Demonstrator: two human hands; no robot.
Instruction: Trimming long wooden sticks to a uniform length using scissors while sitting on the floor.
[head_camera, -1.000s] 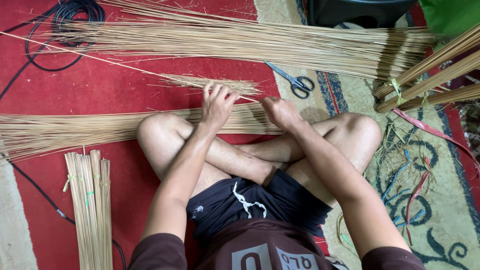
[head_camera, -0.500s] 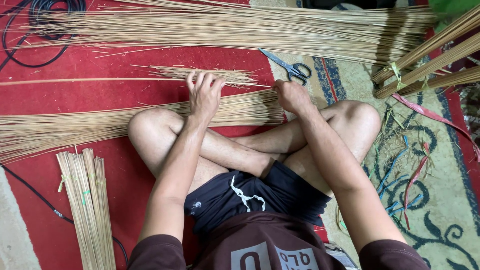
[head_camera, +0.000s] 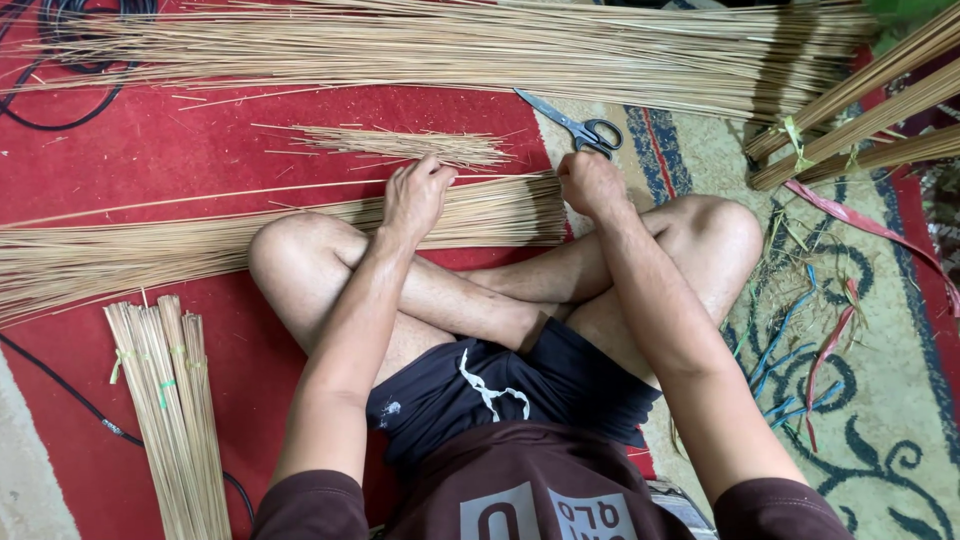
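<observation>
Item, floor workplace seen from above: a person sits cross-legged on a red carpet (head_camera: 200, 150), both hands at a long flat sheaf of thin pale-straw sticks (head_camera: 300, 235) that lies crosswise just beyond the knees, its trimmed end at the right. Left hand (head_camera: 415, 198): curled over the sheaf near its right end, fingers closed down on the sticks; half a second ago the same hand lay with fingers spread flat on them, so it has gone from pressing to gathering. Right hand (head_camera: 592, 185): fist-like at the cut end of the sheaf, touching the stick tips; whether it pinches any single stick cannot be told. It sat a little farther from the end a second ago and has since drawn in, which reads as squaring the ends up. Also present: a small loose tuft of short straw-coloured sticks (head_camera: 400, 145) just beyond the left hand; grey-handled steel scissors (head_camera: 580, 128) lying open near the right hand, untouched; a broad heap of long pale sticks (head_camera: 450, 45) across the far edge; a tied bundle of thicker pale sticks with green bands (head_camera: 165, 410) beside the left knee; several tied brown stick bundles (head_camera: 860, 110) at far right; coloured plastic strips (head_camera: 800, 350) scattered on a patterned beige rug (head_camera: 880, 430); a black cable (head_camera: 60, 100) at upper left.
</observation>
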